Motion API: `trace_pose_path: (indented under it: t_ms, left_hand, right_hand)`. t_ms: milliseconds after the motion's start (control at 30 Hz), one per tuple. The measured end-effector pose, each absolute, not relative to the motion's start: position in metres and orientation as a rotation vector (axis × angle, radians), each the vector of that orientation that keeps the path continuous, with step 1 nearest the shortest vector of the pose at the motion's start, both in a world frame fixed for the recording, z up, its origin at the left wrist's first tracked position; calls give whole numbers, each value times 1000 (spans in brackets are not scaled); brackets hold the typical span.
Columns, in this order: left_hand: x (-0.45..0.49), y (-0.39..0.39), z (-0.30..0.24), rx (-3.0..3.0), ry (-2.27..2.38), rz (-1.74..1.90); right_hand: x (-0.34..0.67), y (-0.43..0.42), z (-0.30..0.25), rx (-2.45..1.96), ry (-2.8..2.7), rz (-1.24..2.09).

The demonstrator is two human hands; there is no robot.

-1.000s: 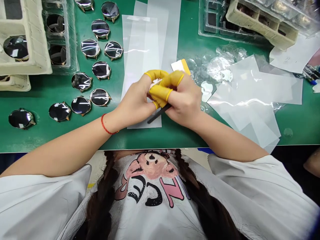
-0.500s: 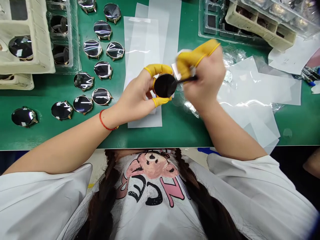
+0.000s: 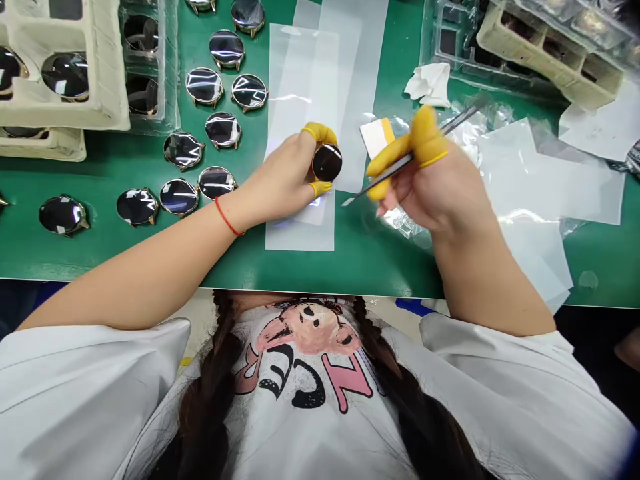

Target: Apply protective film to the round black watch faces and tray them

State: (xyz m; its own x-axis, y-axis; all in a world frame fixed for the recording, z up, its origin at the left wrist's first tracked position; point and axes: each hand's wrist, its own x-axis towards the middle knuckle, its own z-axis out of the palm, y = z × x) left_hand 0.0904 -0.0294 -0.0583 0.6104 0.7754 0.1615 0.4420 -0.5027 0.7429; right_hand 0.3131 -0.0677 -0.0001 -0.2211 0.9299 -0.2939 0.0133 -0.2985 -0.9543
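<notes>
Held in left hand (image 3: 283, 172): round watch (image 3: 327, 163)

Looks near-black and glossy, with a smooth circular face. Sits between yellow-covered fingers (image 3: 321, 189), pinched at the rim, over pale sheets (image 3: 300, 238) toward the near edge of the bench (image 3: 390, 270). Also gripped, in the right hand's (image 3: 440, 183) closed fingers: a slim tool (image 3: 456, 122).

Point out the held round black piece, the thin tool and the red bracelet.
Round black piece (image 3: 327, 163): head view, middle of its glossy face.
Thin tool (image 3: 397, 167): head view, on its dark shaft.
Red bracelet (image 3: 227, 219): head view, on its cord.
</notes>
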Motion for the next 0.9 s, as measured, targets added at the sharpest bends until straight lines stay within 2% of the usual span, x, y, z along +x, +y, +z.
trace_pose_path:
  t_ms: [133, 900]
  left_hand:
    - [91, -26, -69, 2298, 1017, 649]
    - [90, -28, -79, 2375, 1033, 603]
  right_hand:
    - [299, -77, -8, -1349, -1327, 1719]
    - [306, -69, -18, -1384, -1518, 1544]
